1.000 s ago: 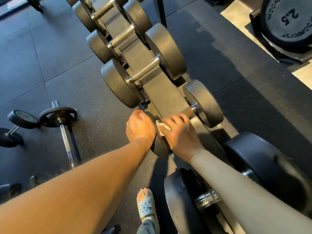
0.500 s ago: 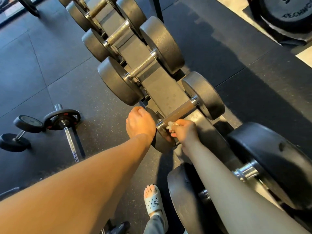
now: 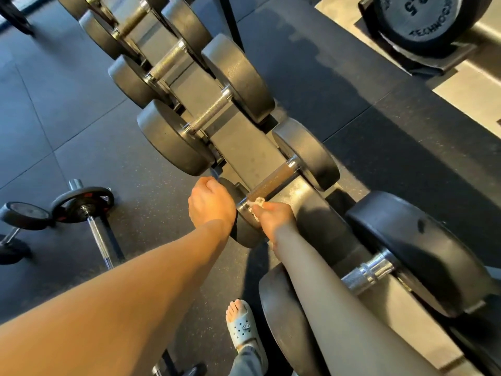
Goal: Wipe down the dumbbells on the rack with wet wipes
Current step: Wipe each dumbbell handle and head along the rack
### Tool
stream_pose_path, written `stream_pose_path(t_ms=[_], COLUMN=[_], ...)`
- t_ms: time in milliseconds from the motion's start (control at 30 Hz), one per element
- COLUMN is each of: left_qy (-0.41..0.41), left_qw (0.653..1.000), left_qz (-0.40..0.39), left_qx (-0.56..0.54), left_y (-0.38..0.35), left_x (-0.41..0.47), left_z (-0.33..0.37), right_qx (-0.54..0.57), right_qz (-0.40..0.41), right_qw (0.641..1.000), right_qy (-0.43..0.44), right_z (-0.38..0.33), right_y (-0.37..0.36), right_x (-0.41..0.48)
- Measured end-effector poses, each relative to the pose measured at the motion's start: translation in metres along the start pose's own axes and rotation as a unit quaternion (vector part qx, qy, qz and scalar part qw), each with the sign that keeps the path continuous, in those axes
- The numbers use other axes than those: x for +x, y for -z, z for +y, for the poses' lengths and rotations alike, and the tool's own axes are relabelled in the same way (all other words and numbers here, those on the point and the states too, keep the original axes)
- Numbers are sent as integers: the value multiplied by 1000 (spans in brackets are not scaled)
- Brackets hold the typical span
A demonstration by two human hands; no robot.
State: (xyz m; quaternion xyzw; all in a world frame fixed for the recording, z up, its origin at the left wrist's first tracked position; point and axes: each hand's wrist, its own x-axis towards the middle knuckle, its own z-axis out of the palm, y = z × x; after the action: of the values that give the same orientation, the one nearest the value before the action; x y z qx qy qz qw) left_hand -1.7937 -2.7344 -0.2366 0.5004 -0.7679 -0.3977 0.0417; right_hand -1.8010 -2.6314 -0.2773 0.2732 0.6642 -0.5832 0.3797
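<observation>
One dumbbell (image 3: 274,182): left hand (image 3: 211,204) grips it, right hand (image 3: 276,219) pinches one wipe (image 3: 257,203).

matt dark dumbbell heads (image 3: 311,156), a knurled metal handle (image 3: 273,183), speckled rubber floor (image 3: 130,169), white crumpled wipe (image 3: 259,203).

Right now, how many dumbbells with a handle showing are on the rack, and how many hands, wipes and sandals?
Dumbbells on the rack, handle showing: 5
Hands: 2, left hand and right hand
Wet wipe: 1
Sandal: 1
Total: 9

wipe (image 3: 259,202) mostly hidden in right hand (image 3: 277,222), weight plate (image 3: 423,20) cropped above
</observation>
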Motion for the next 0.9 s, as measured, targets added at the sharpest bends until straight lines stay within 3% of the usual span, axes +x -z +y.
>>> stream_pose_path(t_ms=[167,267,333,400,500,567,733,800,900], left_qy=[-6,-7,-6,0,7,6,1,2,8], left_qw=[1000,1000,1000,1000,1000,1000,1000,1000,1000], left_qz=[1,4,2,5,3,-1,-10,-9,-9], left_qx=[5,14,16,17,16,18,25,24,14], left_y=[-1,-3,-3,-3,-3,-2,-3,-4,-4], left_x=[2,5,6,6,4,3,9,9,9], left_z=[-3,-5,-5,-5,-3,-3,-8,-8,-8], right_qx=[139,344,412,385,162,80,196,225,126], right_qz=[34,86,104,98,71,90,245,208,173], right_qw=[989,933,904,917,982,989,933,940,974], right_qy=[-41,-57,-46,-7,66,89,178,152,79], right_z=[-4,-12,-17,-12,1,2,-16,-18,-2], right_y=[14,27,26,14,-16,-20,17,9,-12], right_x=[17,25,15,4,-6,-1,8,2,2])
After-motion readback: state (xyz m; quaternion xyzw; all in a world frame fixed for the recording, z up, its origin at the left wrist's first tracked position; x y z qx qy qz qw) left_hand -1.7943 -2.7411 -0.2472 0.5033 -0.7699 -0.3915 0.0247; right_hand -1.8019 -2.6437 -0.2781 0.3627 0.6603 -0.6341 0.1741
